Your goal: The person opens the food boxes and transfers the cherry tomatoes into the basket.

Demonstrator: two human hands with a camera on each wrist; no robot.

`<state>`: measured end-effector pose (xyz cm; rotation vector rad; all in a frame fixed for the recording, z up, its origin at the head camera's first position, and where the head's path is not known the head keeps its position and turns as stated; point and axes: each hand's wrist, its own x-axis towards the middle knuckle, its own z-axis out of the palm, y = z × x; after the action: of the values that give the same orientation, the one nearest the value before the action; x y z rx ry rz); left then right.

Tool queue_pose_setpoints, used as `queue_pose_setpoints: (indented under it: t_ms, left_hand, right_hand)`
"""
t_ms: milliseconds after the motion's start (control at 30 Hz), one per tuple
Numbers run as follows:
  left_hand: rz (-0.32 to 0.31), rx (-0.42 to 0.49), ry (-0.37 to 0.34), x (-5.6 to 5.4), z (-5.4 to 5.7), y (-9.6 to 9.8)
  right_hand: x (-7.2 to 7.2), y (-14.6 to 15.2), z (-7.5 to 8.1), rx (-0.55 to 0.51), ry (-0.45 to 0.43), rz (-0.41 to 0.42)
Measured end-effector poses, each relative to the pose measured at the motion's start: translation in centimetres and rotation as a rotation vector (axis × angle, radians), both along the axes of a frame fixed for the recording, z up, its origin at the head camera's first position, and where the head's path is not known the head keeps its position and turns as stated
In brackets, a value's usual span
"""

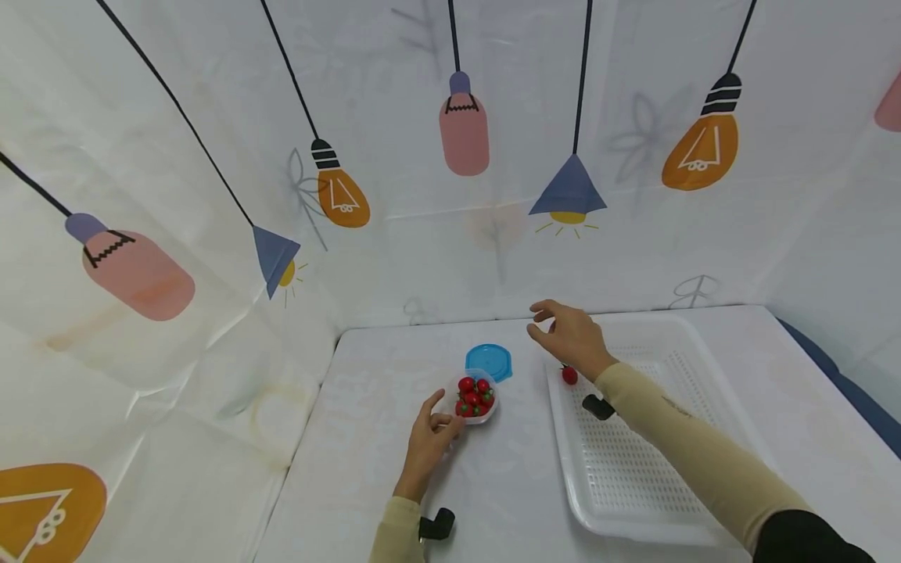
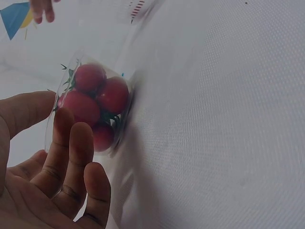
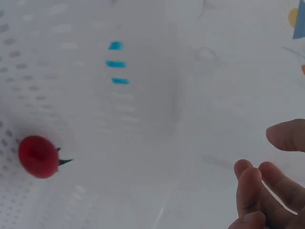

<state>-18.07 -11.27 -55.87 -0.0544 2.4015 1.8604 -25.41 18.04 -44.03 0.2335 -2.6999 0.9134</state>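
A small clear plastic container on the table holds several red cherry tomatoes with green stems. My left hand grips the container at its near left side, thumb and fingers curved about the wall. Over the far left corner of a white perforated tray, my right hand hovers with thumb and fingertips apart and nothing between them. Below it, inside the tray, lies a single cherry tomato, its stem pointing toward the tray wall.
A blue round lid lies just behind the container. The tray takes up the right part of the white-covered table. White sheeting printed with lamps rises along the back and left edges.
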Motion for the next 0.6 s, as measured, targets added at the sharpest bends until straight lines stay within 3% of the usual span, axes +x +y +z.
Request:
queue_pose_setpoints:
  t_ms: [167, 400, 467, 600]
  left_hand:
    - [0.005, 0.008, -0.012, 0.0, 0.1, 0.1]
    - [-0.007, 0.023, 0.013, 1.6, 3.9, 0.8]
    - [-0.011, 0.019, 0.010, 1.6, 4.0, 0.7]
    - [-0.001, 0.020, -0.018, 0.8, 2.3, 0.6]
  right_hand:
    - [-0.5, -2.2, 1.3, -0.023, 0.005, 0.017]
    - [-0.8, -4.9, 1.7, -0.052, -0.021, 0.031]
    - [-0.9, -5.7, 1.7, -0.060, -0.036, 0.044]
    - [-1.0, -7.2, 1.3, -0.064, -0.079, 0.069]
